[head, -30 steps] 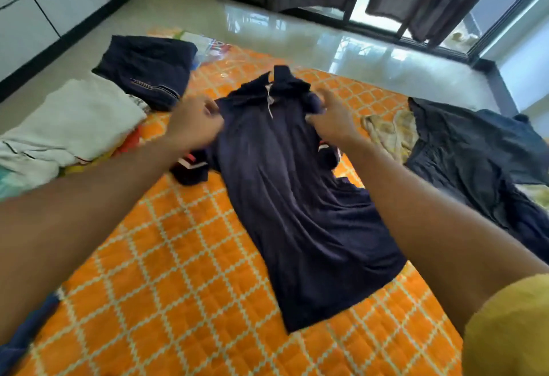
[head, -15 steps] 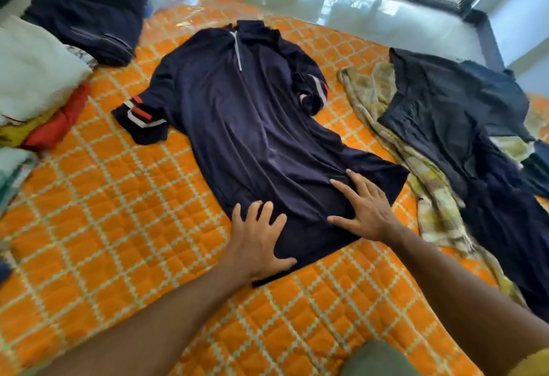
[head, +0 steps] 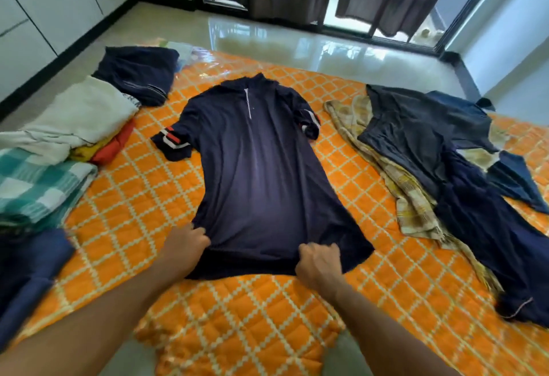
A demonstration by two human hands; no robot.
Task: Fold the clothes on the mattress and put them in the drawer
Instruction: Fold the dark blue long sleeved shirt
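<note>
You are at the spreading step: the shirt [head: 261, 168] lies face up in the middle of the mattress [head: 142, 197], collar away from you, hem towards you, and you are drawing the hem taut before any fold is made. Judging by the layout, the shirt is not yet folded and nothing here has gone to the drawer, which is out of view.

Left of the shirt sits a stack [head: 68, 126] of folded pieces, with a dark folded garment [head: 139, 75] beyond it, near the shirt's left sleeve. Keep that stack as your target for the finished fold.

Your left hand [head: 185, 245] grips the hem at the shirt's near left corner, fingers curled into the cloth. Your right hand [head: 319, 263] is closed in a fist on the hem further right, short of the near right corner, which flares out loose beyond it.

Next, I judge you should let the hem settle flat, then bring the sleeves in: the left sleeve lies spread out, but the right one is bunched under itself and will need smoothing first. Thin knit like this will likely slide and crease, so press as you fold.

Right of the shirt, well apart from it, lies the unfolded pile [head: 445, 168] of dark clothes over a checked cloth, waiting its turn.
</note>
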